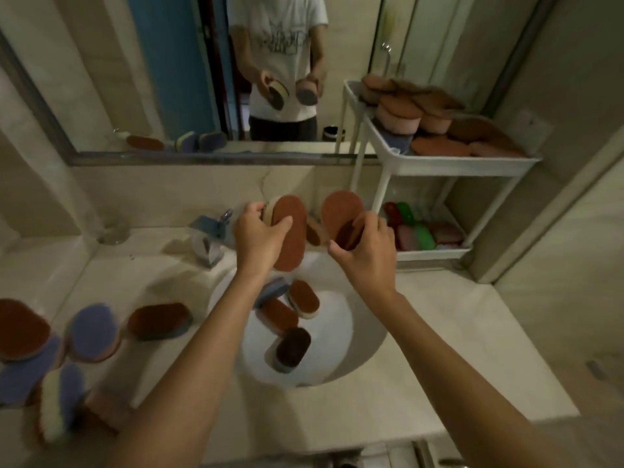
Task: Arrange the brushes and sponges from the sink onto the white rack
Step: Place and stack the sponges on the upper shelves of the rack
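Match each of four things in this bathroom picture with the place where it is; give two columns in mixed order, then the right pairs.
Things:
1. dark brown sponge
2. purple sponge
3. green soap box
4. pile of orange sponges

Places:
A. top shelf of the white rack
B. counter left of the sink
C. bottom shelf of the rack
D. inside the sink

Pairs: 1-D, 2-B, 3-C, 4-A
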The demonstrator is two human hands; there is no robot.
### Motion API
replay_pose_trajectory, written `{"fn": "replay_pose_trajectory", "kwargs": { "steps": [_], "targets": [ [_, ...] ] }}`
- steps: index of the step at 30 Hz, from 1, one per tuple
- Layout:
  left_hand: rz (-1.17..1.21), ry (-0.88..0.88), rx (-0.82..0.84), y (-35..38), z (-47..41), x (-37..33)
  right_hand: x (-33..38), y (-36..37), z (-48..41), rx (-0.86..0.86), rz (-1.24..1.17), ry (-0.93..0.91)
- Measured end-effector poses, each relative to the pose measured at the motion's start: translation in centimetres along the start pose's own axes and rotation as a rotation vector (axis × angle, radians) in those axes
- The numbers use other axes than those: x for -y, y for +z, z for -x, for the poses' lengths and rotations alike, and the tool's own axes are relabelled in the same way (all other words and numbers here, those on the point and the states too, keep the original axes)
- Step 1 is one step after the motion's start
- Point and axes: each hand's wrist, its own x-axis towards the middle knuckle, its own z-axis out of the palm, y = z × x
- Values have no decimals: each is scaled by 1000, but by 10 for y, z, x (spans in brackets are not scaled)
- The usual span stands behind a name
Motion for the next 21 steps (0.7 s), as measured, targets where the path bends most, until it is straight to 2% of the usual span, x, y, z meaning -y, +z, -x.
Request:
{"fn": "replay_pose_trajectory", "kwargs": {
  "steps": [4,11,17,21],
  "targets": [
    [76,103,-14,38,-18,-70,-5,-48,-54,-186,-28,-64],
    [251,132,89,116,-51,-169,-35,-121,-155,-274,-69,-48],
    [473,-151,325,184,-93,-227,-82,-167,-242,-216,-47,39],
    [629,-314,409,219,-118,-243,-113,-170,-289,-49,-3,65]
  ]
}}
